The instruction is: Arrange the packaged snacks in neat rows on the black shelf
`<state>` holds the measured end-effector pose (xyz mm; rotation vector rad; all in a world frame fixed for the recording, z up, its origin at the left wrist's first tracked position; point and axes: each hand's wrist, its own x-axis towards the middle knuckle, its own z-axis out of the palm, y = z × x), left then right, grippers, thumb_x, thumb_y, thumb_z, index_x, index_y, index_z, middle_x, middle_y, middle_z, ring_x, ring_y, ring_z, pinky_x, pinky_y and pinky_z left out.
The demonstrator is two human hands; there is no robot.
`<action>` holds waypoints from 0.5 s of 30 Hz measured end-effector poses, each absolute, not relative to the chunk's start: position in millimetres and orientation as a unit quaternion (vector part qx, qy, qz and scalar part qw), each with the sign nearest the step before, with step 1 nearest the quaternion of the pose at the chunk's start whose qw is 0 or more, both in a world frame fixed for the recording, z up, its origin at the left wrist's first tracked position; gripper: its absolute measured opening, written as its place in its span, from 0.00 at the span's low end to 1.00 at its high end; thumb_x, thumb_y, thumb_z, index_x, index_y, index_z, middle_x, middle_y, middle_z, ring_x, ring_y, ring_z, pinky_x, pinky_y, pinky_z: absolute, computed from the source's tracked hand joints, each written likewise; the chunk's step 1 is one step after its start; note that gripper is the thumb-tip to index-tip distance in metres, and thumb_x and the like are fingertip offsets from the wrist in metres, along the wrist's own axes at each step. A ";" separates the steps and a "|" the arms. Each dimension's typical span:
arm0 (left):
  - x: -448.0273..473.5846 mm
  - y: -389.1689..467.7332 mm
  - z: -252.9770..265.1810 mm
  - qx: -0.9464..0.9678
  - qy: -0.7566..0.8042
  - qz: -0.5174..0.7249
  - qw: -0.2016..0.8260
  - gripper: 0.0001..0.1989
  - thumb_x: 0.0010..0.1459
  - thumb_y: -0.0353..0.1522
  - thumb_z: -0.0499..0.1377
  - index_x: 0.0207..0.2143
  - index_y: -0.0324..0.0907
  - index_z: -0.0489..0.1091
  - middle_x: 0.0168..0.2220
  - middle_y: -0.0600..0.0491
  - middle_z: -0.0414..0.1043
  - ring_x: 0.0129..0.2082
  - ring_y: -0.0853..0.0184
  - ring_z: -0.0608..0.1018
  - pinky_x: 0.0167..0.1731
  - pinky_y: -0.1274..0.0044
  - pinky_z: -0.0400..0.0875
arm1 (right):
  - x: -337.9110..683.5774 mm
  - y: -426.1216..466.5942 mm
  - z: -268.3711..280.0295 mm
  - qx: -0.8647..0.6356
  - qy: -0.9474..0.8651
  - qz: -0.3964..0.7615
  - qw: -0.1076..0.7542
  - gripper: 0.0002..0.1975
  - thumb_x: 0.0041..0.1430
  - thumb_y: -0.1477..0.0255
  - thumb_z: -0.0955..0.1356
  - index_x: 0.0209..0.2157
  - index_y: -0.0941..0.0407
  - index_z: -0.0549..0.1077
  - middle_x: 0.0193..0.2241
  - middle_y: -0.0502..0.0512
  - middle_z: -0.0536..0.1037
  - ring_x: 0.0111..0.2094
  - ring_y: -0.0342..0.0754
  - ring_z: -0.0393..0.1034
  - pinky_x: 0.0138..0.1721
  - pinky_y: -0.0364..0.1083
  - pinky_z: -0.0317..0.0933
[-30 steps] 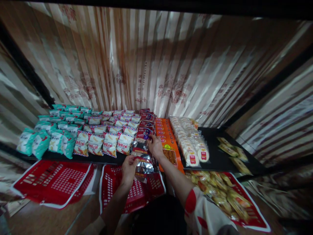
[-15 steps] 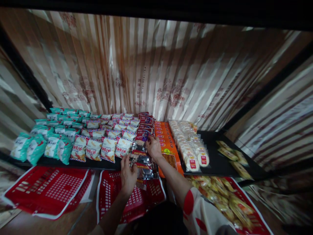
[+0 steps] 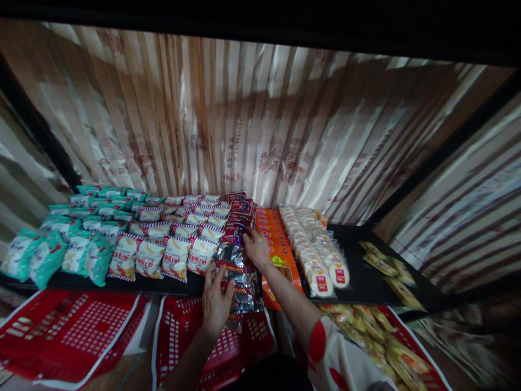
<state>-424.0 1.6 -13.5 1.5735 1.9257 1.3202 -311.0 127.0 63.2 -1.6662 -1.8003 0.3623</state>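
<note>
A row of dark red and purple snack packets (image 3: 233, 233) runs from the back of the shelf to its front. My right hand (image 3: 257, 248) is at the right side of this row, its fingers bent and closed on the edge of one packet. Lower down, my left hand (image 3: 217, 304) rests against the left side of the front packets, fingers and thumb apart. Shiny dark packets (image 3: 244, 290) lie between the hands and overhang the shelf's front edge. An orange snack bag (image 3: 272, 233) lies right beside my right wrist, partly hidden by the forearm.
White chip bags (image 3: 175, 258) and teal bags (image 3: 49, 259) stand in rows on the left. Clear-wrapped round crackers (image 3: 319, 282) and a few yellow packets (image 3: 401, 293) lie on the black shelf (image 3: 362, 282) to the right. Red baskets (image 3: 85, 326) sit below, one holding golden packets (image 3: 378, 336).
The view has tilted slightly, so the shelf appears lower. My left hand has spread its fingers a little more over the front packets. My right hand stays at nearly the same packet.
</note>
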 end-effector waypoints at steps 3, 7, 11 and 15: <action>-425.3 2.5 -14.2 0.549 0.677 0.464 0.158 0.19 0.57 0.37 0.53 0.49 0.42 0.67 0.57 0.45 0.56 0.55 0.60 0.66 0.54 0.68 0.63 | -309.0 142.9 65.6 -0.629 -0.674 0.175 0.345 0.18 0.59 0.67 0.59 0.47 0.56 0.71 0.47 0.56 0.73 0.49 0.48 0.66 0.51 0.45 0.56; -426.9 3.9 -14.4 0.551 0.675 0.465 0.157 0.18 0.56 0.37 0.53 0.49 0.42 0.68 0.57 0.45 0.57 0.55 0.60 0.66 0.54 0.68 0.63 | -306.8 151.2 73.7 -0.642 -0.658 0.204 0.337 0.19 0.60 0.64 0.58 0.44 0.56 0.74 0.41 0.57 0.77 0.44 0.49 0.69 0.44 0.44 0.60; -426.4 5.4 -16.0 0.552 0.673 0.469 0.148 0.18 0.56 0.35 0.52 0.48 0.42 0.68 0.57 0.45 0.59 0.52 0.60 0.69 0.52 0.67 0.65 | -306.2 152.6 81.6 -0.660 -0.646 0.214 0.319 0.21 0.61 0.63 0.56 0.38 0.56 0.76 0.33 0.57 0.78 0.37 0.50 0.72 0.36 0.43 0.61; -425.6 6.5 -16.9 0.557 0.673 0.470 0.127 0.17 0.56 0.35 0.53 0.47 0.41 0.69 0.55 0.45 0.61 0.51 0.60 0.70 0.51 0.68 0.67 | -307.6 160.2 86.2 -0.658 -0.659 0.203 0.301 0.20 0.61 0.65 0.56 0.36 0.56 0.76 0.31 0.57 0.78 0.34 0.49 0.72 0.34 0.43 0.60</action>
